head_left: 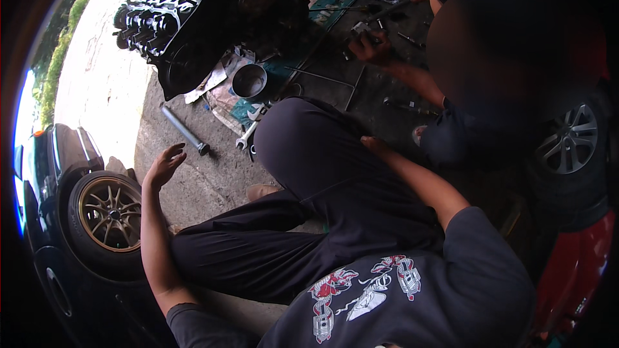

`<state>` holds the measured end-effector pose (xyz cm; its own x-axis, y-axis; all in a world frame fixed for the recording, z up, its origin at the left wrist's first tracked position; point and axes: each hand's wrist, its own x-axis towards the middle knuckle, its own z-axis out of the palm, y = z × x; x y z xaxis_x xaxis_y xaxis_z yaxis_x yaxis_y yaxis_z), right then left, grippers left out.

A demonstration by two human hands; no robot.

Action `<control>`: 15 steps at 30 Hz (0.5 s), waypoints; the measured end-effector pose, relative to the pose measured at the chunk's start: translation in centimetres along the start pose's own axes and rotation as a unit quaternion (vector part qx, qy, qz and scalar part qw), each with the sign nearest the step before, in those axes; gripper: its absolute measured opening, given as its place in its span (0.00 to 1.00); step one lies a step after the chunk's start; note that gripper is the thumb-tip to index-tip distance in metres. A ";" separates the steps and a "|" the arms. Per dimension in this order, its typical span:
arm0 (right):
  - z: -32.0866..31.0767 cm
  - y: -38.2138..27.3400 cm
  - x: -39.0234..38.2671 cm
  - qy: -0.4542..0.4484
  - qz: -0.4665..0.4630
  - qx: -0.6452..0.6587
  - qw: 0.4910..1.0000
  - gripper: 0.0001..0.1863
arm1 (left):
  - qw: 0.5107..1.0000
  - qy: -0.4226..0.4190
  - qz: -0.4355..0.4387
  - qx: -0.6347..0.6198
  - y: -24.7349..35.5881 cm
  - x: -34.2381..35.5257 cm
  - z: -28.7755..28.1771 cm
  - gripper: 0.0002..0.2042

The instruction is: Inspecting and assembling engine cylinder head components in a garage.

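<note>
the biggest thing on the ground is the dark engine block [174, 19], lying on the concrete floor [206, 180] with its pale valve gear turned up; everything else is placed from it. to the block's near left stands a dark car, its bronze spoked wheel [109, 212] close to the person's left elbow. far to the block's right, past a co-worker, is a red car with a silver wheel [567, 138].

just in front of the block lies a grey metal tube [185, 130], flat on the floor and free of all else. it looks stiff, fairly heavy and probably oily, so it would likely roll or slip; the middle of its length seems the safest place to grip. right of the tube sit a steel bowl [249, 80] on torn paper and a small spanner [245, 136].

the person's left hand [164, 166] hovers nearest the tube, fingers spread and empty, not touching it. the right hand [374, 145] rests on the raised right knee, fingers slack and holding nothing. the co-worker's hand [369, 46], right of the block, is closed round a small metal part.
</note>
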<state>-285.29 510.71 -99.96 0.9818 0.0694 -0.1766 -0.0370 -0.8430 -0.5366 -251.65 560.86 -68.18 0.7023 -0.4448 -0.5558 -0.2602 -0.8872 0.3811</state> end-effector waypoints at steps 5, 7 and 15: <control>0.0 -0.3 0.3 0.000 -0.005 -0.007 1.000 0.07 | 1.000 0.003 0.000 -0.007 -0.7 -0.2 0.0 0.26; 0.1 0.2 0.1 0.008 -0.007 0.003 1.000 0.07 | 1.000 0.003 0.003 -0.004 -0.4 0.1 0.0 0.26; 0.2 0.0 0.1 0.016 -0.003 -0.004 1.000 0.07 | 1.000 0.005 -0.002 0.008 -0.1 0.0 -0.1 0.26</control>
<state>-285.26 510.80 -100.10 0.9876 0.0561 -0.1465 -0.0307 -0.8468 -0.5311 -251.59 560.99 -68.16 0.7095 -0.4399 -0.5506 -0.2679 -0.8909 0.3667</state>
